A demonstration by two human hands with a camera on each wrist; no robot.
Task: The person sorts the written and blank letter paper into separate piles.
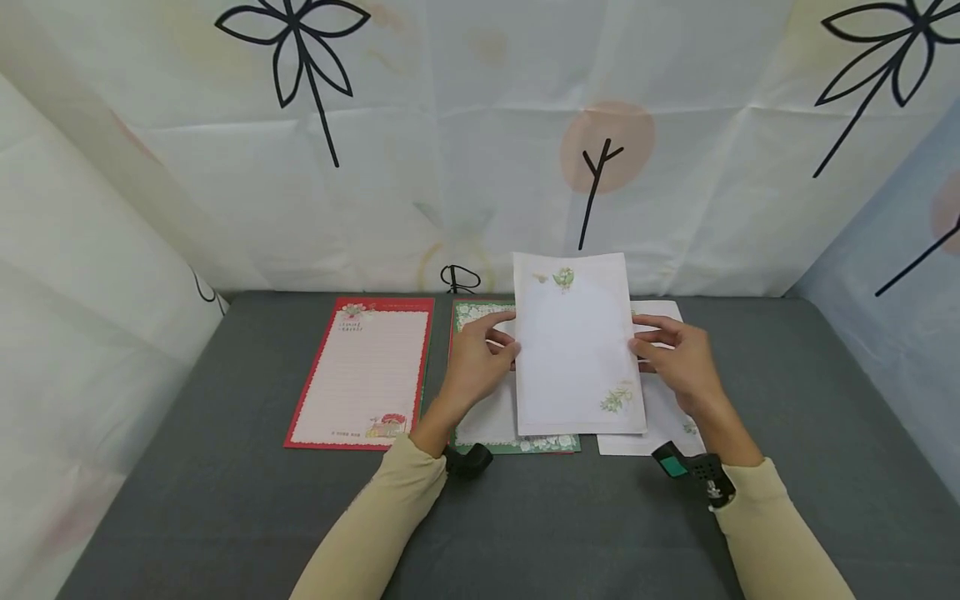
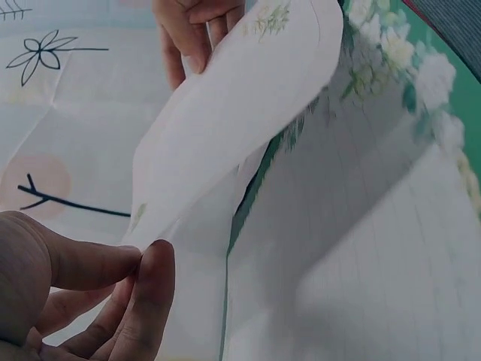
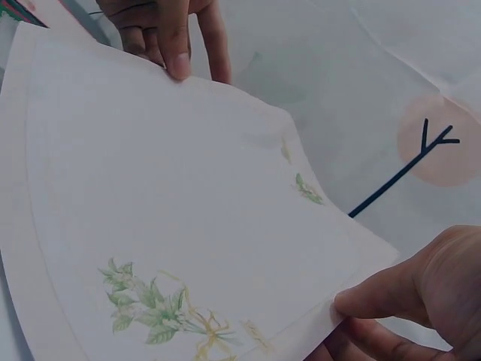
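A white sheet of stationery paper (image 1: 573, 350) with small green leaf prints is held up between both hands, above the table. My left hand (image 1: 480, 358) pinches its left edge between thumb and fingers; in the left wrist view that thumb and fingertip meet on the paper's edge. At the opposite edge, my right hand (image 1: 678, 358) pinches the sheet the same way. Seen from the right wrist, the sheet (image 3: 173, 188) bows slightly. Beneath it lies green-bordered floral paper (image 1: 480, 425), partly covered. Another white sheet (image 1: 663, 417) with leaf prints lies under the right hand.
Red-bordered lined paper (image 1: 360, 379) lies to the left, with a green edge showing beneath it. A dark grey cloth covers the table (image 1: 225, 500). White curtains (image 1: 480, 167) with plant drawings hang behind and at both sides.
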